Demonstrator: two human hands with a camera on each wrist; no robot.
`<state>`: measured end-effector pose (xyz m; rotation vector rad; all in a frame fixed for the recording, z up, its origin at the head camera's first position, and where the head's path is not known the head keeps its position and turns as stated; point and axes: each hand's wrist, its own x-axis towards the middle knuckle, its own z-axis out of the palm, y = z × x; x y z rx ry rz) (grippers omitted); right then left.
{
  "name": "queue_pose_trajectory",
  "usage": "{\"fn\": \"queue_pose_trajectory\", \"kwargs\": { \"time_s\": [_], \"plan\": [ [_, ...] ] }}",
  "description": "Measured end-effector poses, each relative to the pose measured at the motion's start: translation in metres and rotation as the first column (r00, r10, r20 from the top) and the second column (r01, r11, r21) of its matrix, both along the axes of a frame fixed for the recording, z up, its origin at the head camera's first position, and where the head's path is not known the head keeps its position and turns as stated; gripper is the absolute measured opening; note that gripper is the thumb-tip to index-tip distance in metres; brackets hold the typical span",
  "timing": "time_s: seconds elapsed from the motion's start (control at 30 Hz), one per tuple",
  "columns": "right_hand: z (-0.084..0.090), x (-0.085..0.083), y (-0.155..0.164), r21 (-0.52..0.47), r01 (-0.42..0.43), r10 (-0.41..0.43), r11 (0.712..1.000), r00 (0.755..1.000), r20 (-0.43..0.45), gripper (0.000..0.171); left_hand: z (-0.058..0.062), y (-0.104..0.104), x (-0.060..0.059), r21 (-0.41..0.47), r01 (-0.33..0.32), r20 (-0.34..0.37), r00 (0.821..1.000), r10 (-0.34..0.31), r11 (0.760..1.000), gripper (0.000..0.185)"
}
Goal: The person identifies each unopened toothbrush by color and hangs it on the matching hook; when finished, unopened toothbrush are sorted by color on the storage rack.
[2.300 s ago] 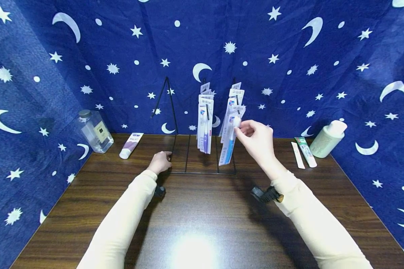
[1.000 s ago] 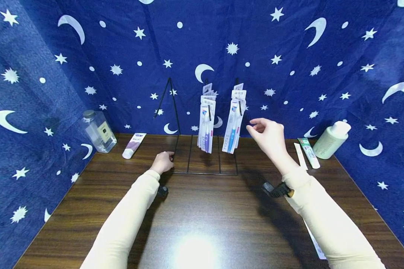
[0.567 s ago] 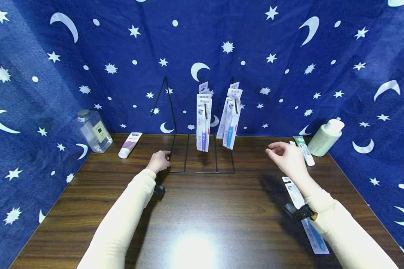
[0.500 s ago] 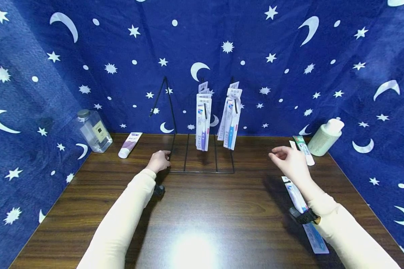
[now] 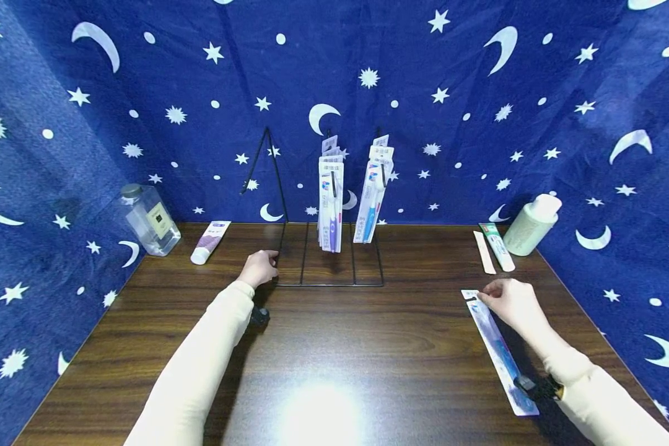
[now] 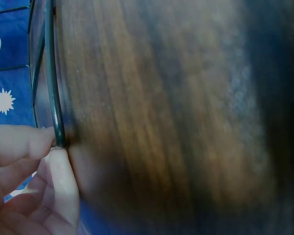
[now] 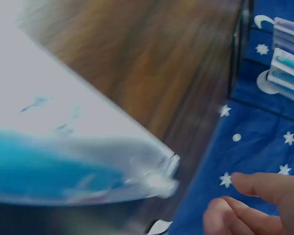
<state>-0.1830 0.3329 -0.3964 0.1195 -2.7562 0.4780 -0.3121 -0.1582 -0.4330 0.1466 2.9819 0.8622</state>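
My left hand pinches a wire of the black display rack at its lower left corner; thumb and finger meet on the wire in the left wrist view. Packaged toothbrushes hang from the rack's hooks: a purple one fronts the middle row, a blue one the right row. Another packaged blue toothbrush lies on the table at right. My right hand is over its upper end, fingertips close by. In the right wrist view, a gap separates thumb and fingers, with nothing between them.
A clear labelled bottle and a purple-white tube stand and lie at left. Back right are a flat white strip, a green-white tube and a pale green bottle. Starry blue cloth walls the table.
My right hand has released the blue toothbrush pack on the right hook and moved right and down to the pack on the table. My left hand has stayed on the rack.
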Motion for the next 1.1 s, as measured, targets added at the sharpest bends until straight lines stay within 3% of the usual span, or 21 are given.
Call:
{"fn": "queue_pose_trajectory", "kwargs": {
  "time_s": [0.2,0.4,0.93,1.1],
  "plan": [
    [-0.009,0.004,0.010,0.017,-0.010,0.007,1.000,0.984,0.177,0.017,0.000,-0.001,-0.001,-0.010,0.010,-0.023,1.000,-0.010,1.000,0.054],
    [-0.015,0.007,0.011,0.001,0.001,-0.001,1.000,0.961,0.276,0.018,-0.003,-0.001,-0.002,-0.008,0.012,-0.029,1.000,-0.012,1.000,0.055],
    [-0.014,0.011,0.009,0.010,0.027,-0.029,1.000,0.952,0.304,0.018,-0.004,0.000,-0.003,-0.003,-0.008,0.003,1.000,0.008,1.000,0.055],
    [-0.011,0.012,0.007,0.025,0.027,-0.032,0.999,0.974,0.225,0.016,-0.003,-0.001,-0.002,-0.002,-0.004,0.000,1.000,0.004,1.000,0.054]
  ]
}}
